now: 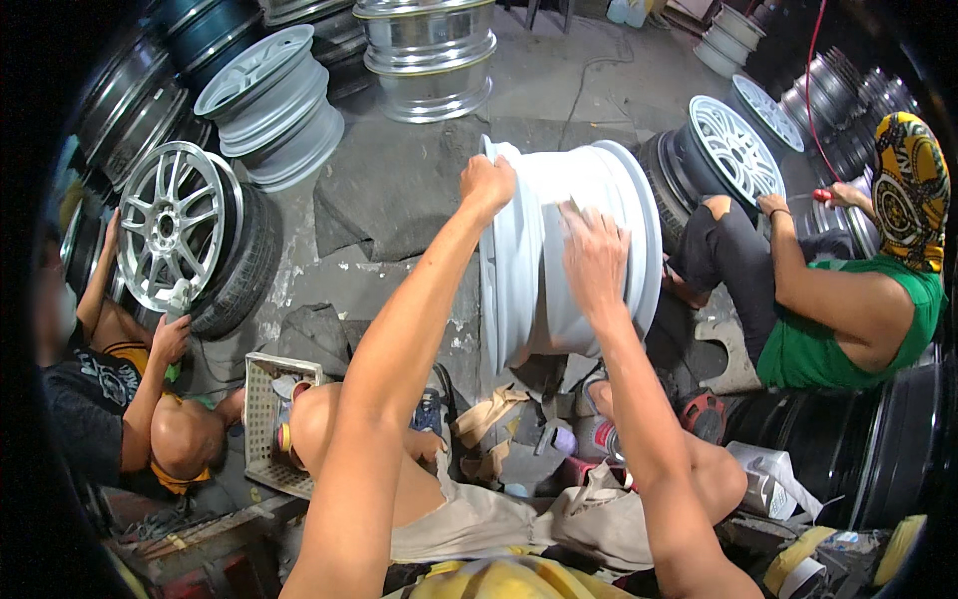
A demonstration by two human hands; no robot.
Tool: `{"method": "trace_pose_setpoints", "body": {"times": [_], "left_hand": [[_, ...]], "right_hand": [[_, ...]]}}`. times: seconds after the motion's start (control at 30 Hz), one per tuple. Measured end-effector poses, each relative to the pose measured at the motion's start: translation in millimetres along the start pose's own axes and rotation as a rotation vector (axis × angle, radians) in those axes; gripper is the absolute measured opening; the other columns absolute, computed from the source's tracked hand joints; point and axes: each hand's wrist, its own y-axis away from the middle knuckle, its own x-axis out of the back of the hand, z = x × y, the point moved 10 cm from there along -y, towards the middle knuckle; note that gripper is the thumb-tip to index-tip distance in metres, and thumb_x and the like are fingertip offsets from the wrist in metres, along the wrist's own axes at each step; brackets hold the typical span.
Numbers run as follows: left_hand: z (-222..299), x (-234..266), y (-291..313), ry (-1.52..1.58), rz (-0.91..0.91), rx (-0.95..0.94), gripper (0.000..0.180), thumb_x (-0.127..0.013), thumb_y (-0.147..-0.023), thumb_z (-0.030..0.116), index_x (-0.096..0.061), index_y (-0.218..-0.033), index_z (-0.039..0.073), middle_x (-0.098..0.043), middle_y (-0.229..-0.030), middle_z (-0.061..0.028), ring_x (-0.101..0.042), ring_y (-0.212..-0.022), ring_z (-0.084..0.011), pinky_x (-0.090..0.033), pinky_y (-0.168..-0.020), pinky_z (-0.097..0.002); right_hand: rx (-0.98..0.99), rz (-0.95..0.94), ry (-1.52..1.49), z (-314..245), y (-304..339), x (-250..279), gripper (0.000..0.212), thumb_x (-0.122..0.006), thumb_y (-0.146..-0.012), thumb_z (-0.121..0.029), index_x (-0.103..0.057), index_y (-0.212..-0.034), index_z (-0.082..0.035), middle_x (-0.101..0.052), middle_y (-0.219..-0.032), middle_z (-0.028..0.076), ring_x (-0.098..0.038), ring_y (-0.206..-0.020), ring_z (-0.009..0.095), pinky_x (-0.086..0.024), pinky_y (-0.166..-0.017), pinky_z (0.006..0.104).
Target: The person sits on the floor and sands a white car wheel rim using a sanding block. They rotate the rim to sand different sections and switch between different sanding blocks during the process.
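A pale grey-white wheel rim (599, 250) stands on its edge in front of me, its barrel turned toward me. My left hand (488, 186) is closed over the top of the rim's left flange. On the upper barrel lies my right hand (596, 245), fingers pointing away from me and smeared by motion. A small dark edge shows at its fingertips; what it is, I cannot make out. The underside of the right hand is hidden.
A co-worker at left holds a tool against a silver spoked wheel (170, 225); another at right sits by a white spoked wheel (736, 150). Stacked rims (429, 60) stand at the back. A cream plastic basket (261, 424) is by my left knee, a can (603, 437) between my legs.
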Motion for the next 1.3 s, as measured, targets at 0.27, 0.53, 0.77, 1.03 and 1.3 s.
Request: {"method": "trace_pose_setpoints", "body": {"times": [0.27, 0.53, 0.77, 1.03, 1.3], "left_hand": [[5, -2, 6, -0.002, -0.007, -0.027, 0.046, -0.054, -0.099, 0.031, -0.066, -0.114, -0.011, -0.067, -0.119, -0.0330, -0.064, -0.116, -0.0466, -0.049, -0.102, -0.0507], [6, -1, 10, -0.010, -0.001, -0.032, 0.045, -0.053, -0.099, 0.030, -0.066, -0.112, -0.011, -0.066, -0.118, -0.0337, -0.063, -0.115, -0.0472, -0.048, -0.102, -0.0513], [0, 4, 5, -0.018, 0.063, -0.050, 0.043, -0.054, -0.098, 0.030, -0.068, -0.108, -0.010, -0.069, -0.114, -0.0323, -0.065, -0.112, -0.0478, -0.050, -0.098, -0.0512], [1, 1, 12, -0.028, 0.061, -0.058, 0.045, -0.053, -0.098, 0.030, -0.067, -0.111, -0.011, -0.068, -0.114, -0.0335, -0.065, -0.113, -0.0475, -0.051, -0.099, -0.0506], [-1, 1, 6, -0.029, 0.077, -0.098, 0.044, -0.054, -0.098, 0.029, -0.067, -0.110, -0.011, -0.068, -0.114, -0.0343, -0.065, -0.112, -0.0475, -0.050, -0.100, -0.0507]], "right_hand": [[0.015, 0.010, 0.038, -1, -8, -2, 0.041, -0.064, -0.086, -0.008, -0.069, -0.127, -0.009, -0.065, -0.107, 0.006, -0.059, -0.098, 0.023, -0.040, -0.085, 0.0413], [0.014, -0.008, 0.068, -5, 5, 3, 0.043, -0.064, -0.085, -0.009, -0.070, -0.128, -0.010, -0.065, -0.104, 0.004, -0.059, -0.096, 0.022, -0.039, -0.084, 0.0406], [0.023, -0.002, 0.011, -9, 30, 8, 0.035, -0.065, -0.088, -0.010, -0.071, -0.123, -0.009, -0.067, -0.107, 0.006, -0.061, -0.100, 0.024, -0.040, -0.085, 0.0433], [-0.074, 0.017, 0.053, -1, 39, 10, 0.027, -0.064, -0.094, -0.016, -0.072, -0.119, -0.008, -0.068, -0.104, 0.008, -0.062, -0.099, 0.025, -0.040, -0.085, 0.0439], [-0.054, 0.068, 0.059, 2, 41, 15, 0.034, -0.062, -0.088, -0.010, -0.070, -0.120, -0.007, -0.066, -0.105, 0.007, -0.061, -0.101, 0.025, -0.041, -0.090, 0.0459]]}}
